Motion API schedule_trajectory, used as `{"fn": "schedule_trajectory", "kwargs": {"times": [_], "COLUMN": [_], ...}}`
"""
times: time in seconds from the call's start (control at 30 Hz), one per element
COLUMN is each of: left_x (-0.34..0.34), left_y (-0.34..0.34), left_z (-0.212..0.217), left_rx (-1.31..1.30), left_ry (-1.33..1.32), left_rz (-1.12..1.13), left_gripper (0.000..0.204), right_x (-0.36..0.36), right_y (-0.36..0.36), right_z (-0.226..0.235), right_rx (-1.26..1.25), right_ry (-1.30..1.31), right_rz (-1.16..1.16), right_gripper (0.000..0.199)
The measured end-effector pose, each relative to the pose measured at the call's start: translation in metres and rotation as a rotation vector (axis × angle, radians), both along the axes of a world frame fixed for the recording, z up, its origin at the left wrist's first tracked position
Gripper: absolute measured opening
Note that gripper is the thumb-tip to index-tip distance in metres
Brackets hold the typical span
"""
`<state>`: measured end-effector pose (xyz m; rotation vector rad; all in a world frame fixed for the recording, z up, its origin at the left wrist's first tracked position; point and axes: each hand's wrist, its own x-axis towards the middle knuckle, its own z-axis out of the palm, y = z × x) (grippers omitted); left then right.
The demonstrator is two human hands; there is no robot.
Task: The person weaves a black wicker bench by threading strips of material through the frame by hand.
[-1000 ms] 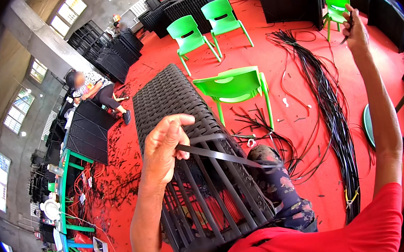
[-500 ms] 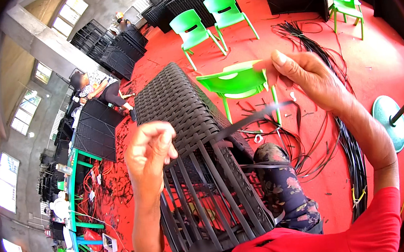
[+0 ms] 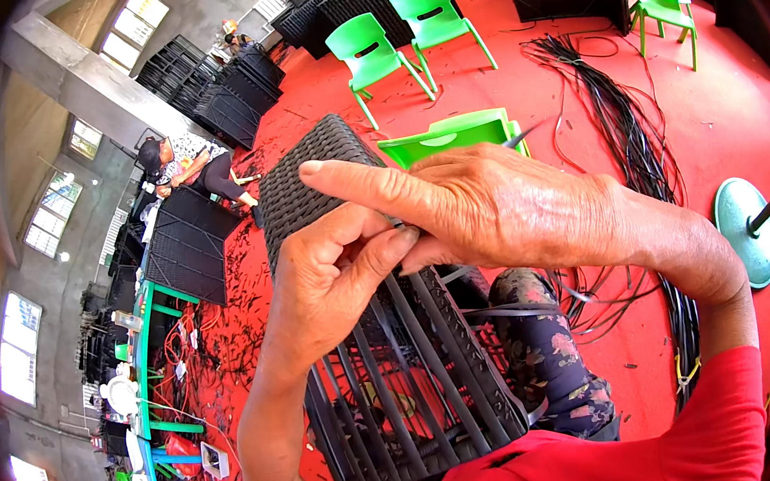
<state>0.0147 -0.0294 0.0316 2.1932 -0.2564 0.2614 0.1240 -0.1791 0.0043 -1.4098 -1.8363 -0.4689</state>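
Observation:
In front of me stands a black woven rattan piece, its upper part closely woven and its lower part showing bare lengthwise strips. My left hand is over the edge of the weave, fingers curled and thumb pinched on what looks like a flat black strip. Crossing over from the right, my right hand meets the left fingertips; its index finger points left while the other fingers are closed. A strip sticks out beyond the back of this hand. Both hands hide the strip's middle and the weave's edge.
A green chair stands just beyond the hands, more green chairs farther off. Loose black strips lie along the red floor to the right, near a round pale-green base. Another person sits at the left.
My right hand has come down and left from its raised place at the right to meet my left hand. The left hand has moved slightly right, and the stretched strip is now mostly hidden.

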Motion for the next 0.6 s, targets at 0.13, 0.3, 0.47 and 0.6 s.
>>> {"fn": "schedule_trajectory", "kwargs": {"times": [0.13, 0.3, 0.47, 0.6], "left_x": [0.000, -0.005, -0.011, -0.017], "left_y": [0.012, 0.012, 0.028, 0.025], "left_z": [-0.007, -0.007, -0.026, -0.037], "left_rx": [-0.033, -0.188, -0.148, 0.042], "left_ry": [0.155, 0.169, 0.174, 0.105], "left_rz": [-0.037, 0.038, 0.125, 0.118], "left_gripper": [0.019, 0.015, 0.018, 0.014], "right_x": [-0.002, 0.000, 0.010, 0.011], "right_y": [0.000, -0.006, -0.016, -0.029], "right_z": [-0.005, -0.018, -0.047, -0.045], "right_rx": [-0.068, -0.160, -0.409, -0.639], "right_ry": [0.034, 0.357, 0.828, 1.048], "right_rz": [0.017, 0.033, 0.067, -0.001], "right_gripper": [0.077, 0.045, 0.022, 0.025]}}
